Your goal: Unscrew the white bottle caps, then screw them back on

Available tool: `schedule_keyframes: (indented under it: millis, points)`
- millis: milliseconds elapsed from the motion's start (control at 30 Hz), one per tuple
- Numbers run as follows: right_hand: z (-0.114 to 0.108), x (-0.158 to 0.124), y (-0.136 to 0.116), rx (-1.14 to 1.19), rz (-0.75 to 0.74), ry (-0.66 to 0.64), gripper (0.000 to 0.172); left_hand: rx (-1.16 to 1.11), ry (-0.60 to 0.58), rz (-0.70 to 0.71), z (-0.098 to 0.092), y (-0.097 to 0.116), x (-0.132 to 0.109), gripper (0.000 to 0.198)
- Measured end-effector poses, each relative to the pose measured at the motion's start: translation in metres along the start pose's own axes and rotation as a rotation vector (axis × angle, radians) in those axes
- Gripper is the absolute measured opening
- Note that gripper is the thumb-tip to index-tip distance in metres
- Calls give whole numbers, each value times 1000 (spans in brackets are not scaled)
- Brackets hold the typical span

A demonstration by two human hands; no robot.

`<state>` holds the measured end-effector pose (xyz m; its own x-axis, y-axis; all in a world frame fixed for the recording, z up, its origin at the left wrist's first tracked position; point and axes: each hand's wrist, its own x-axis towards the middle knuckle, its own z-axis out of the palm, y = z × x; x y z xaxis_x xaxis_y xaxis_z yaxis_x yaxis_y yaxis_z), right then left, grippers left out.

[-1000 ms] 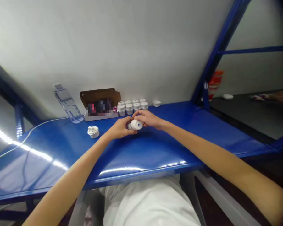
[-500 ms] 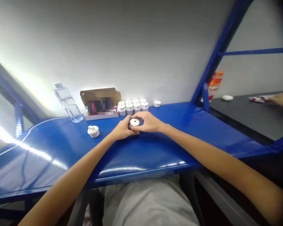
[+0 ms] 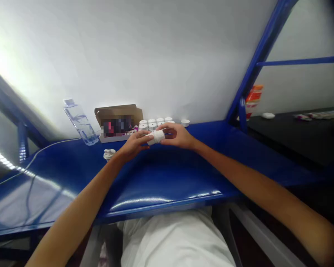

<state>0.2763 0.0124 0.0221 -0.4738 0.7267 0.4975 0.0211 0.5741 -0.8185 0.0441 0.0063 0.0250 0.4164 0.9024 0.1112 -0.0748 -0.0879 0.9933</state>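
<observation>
A white round plastic housing [image 3: 156,137] lies on its side between my two hands, held just above the blue table. My left hand [image 3: 136,144] grips its left end, fingers on top and thumb nearer me. At the other end, my right hand [image 3: 180,136] pinches it between thumb and fingers. Behind them stand several similar white housings [image 3: 152,126] in two rows, partly covered by my right hand. Left of my left wrist sits a white plastic part [image 3: 109,153] with an uneven top, its lower side hidden by my forearm.
An open cardboard box [image 3: 118,107] with small parts, partly blurred out, stands at the back. Left of it a clear bottle [image 3: 82,124] leans beside a white cable [image 3: 44,147]. A small white cup-shaped part [image 3: 185,122] sits back right. Blue frame bars [image 3: 250,70] rise at the right.
Both hands have lifted the housing slightly and tipped it from upright onto its side. My left hand has shifted left, partly covering the uneven-topped part. The other person's hand at far right is gone.
</observation>
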Motion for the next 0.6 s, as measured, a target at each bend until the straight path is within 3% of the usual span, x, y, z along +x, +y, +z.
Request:
schedule_keyframes:
  millis: [200,267,333,400,467,533,600]
  points:
    - [7,-5,-4,-274,-216,-26,38,29,38,-121,1,-9,4,48]
    - [12,-6,-2,-277,-136,50,37,32,21,-79,0,-8,3,45]
    - [16,-4,4,-163,53,130,38,53,-22,14,1,-6,1,42]
    - [18,-2,9,-8,260,116,50,82,-37,108,2,-4,1,46]
    - [18,0,11,71,341,53,58,90,-8,145,3,-4,1,49]
    - [15,0,10,18,236,51,52,63,47,124,5,-6,2,45]
    - [12,-1,8,-89,78,81,60,33,75,78,6,-7,3,42]
